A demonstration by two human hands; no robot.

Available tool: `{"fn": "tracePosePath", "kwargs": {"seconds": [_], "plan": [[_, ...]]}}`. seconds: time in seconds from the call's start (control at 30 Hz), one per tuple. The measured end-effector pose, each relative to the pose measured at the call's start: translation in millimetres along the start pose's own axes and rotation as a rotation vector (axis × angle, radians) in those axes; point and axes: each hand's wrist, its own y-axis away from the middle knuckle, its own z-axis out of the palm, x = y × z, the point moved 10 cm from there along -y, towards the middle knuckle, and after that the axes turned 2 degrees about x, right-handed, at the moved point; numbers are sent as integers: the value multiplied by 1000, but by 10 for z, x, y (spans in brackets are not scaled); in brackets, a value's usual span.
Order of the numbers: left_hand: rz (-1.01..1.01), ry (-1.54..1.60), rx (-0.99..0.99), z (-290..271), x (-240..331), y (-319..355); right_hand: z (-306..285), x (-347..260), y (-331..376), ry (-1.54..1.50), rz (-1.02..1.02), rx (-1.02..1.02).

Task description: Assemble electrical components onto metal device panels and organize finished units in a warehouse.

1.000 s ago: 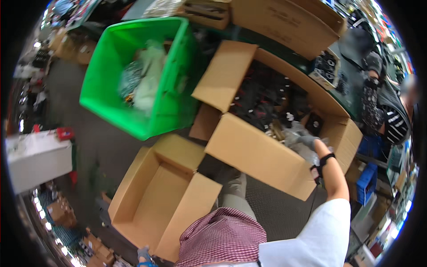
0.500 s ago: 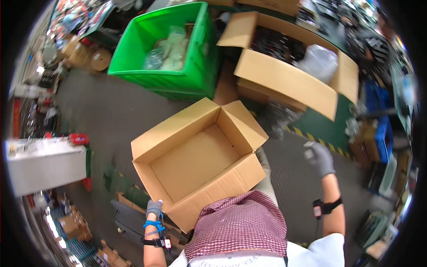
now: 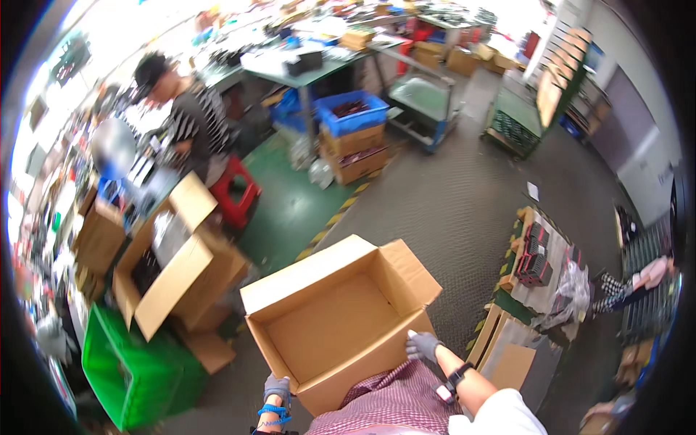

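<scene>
An open cardboard box (image 3: 341, 330) is held tilted in front of my body, its flaps folded outward and its bare bottom showing. My left hand (image 3: 278, 390), in a grey glove with pale fingertips, grips its near left corner. On the near wall toward the right corner, my right hand (image 3: 423, 346) is closed at the upper edge, gloved the same way. Its fingers are partly bent against the cardboard. A checked apron (image 3: 391, 395) lies right behind the box.
At left stand a green bin (image 3: 109, 362) and a larger open carton (image 3: 170, 279) holding clear plastic. A person (image 3: 196, 119) works beside a red stool (image 3: 235, 192). Right of me are a pallet (image 3: 515, 290) with black-and-red parts and flattened cardboard (image 3: 507, 366). Trolleys (image 3: 420, 98) stand farther off.
My view has turned to the right, and the box has come round with me. My right hand, held away from the box before, now rests on its near wall. The left hand keeps its corner.
</scene>
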Motion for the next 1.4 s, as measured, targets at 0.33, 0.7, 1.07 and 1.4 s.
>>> {"fn": "tracePosePath", "kwargs": {"seconds": [0.33, 0.7, 1.07, 1.4], "plan": [[529, -328, -262, 2504, 4695, 701, -2859, -1139, 451, -937, 109, 148], [954, -369, -381, 4510, 8602, 210, -4583, -2720, -1717, -1240, 240, 191], [1321, -741, -538, 7100, 12411, 581, -7268, -5323, -2230, -1529, -326, 389], [721, 124, -488, 7200, 14104, -406, -9660, -8145, -3090, -1062, -420, 420]]}}
